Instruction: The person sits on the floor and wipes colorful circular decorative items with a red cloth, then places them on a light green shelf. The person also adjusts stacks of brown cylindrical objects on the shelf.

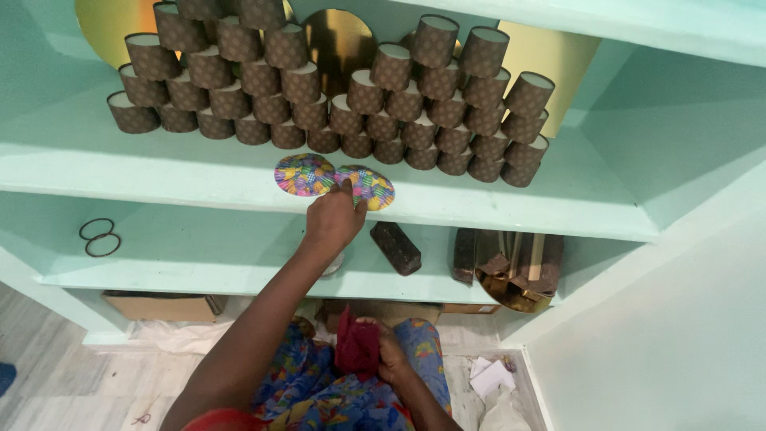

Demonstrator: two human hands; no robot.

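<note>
A: Left hand [333, 217] is seen raised to the front edge of the upper shelf [159, 172], fingers curled together, the fingertips pressed onto the right-hand colourful disc [369, 186]. The disc is pinned rather than lifted; it lies flat on the shelf.

B: And its neighbour?

A: A second colourful disc [304, 175] is noted just to the left, its edge touching or slightly overlapped by the first; which lies on top cannot be told.

B: Right hand?

A: The right hand [388, 357] is held low over the lap, closed around a dark red cloth [358, 348].

B: What is recorded behind the discs?

A: Brown patterned paper cups [279, 88], laid on their sides and stacked in two mounds, are ranged close behind. Gold cardboard rounds [339, 36] are leaned against the back wall.

B: Lower shelf?

A: Two dark rings [100, 237] are seen at the left, a dark brown wrapped block [396, 247] under the wrist, and a pile of gold and brown pieces [511, 267] at the right. A cardboard box [159, 306] is tucked beneath, on the floor.
</note>
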